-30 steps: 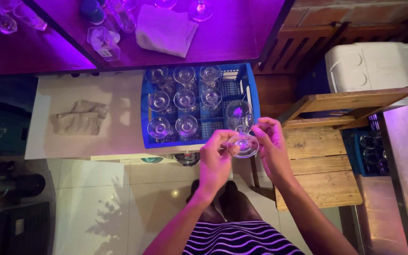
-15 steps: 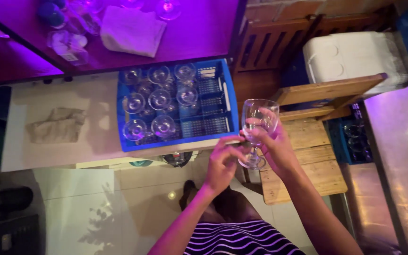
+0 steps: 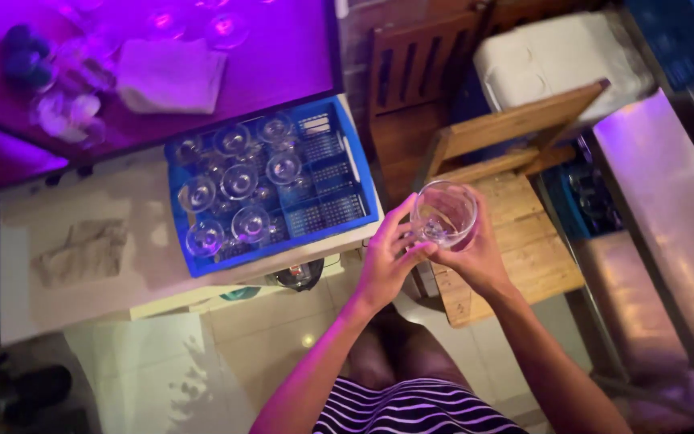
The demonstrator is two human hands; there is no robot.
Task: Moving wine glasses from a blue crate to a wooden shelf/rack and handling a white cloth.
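I hold a clear stemmed glass (image 3: 444,213) upright in front of me, its open bowl facing the camera. My right hand (image 3: 475,255) wraps its lower part from the right and below. My left hand (image 3: 385,257) touches the glass from the left with fingers spread against the bowl. The glass hangs to the right of a blue plastic glass rack (image 3: 359,181), which holds several more glasses (image 3: 238,181) on its left side; its right cells show bare grid.
The rack sits on a pale counter (image 3: 146,241) with a crumpled cloth (image 3: 86,251). Behind is a purple-lit bar top (image 3: 283,56) with a folded cloth (image 3: 172,74) and glasses. Wooden pallets (image 3: 516,241), a white box (image 3: 560,56) and a steel surface (image 3: 668,209) lie at right.
The glass has been lifted out from over the rack and brought right and up, turned mouth toward the camera. My view has swung right.
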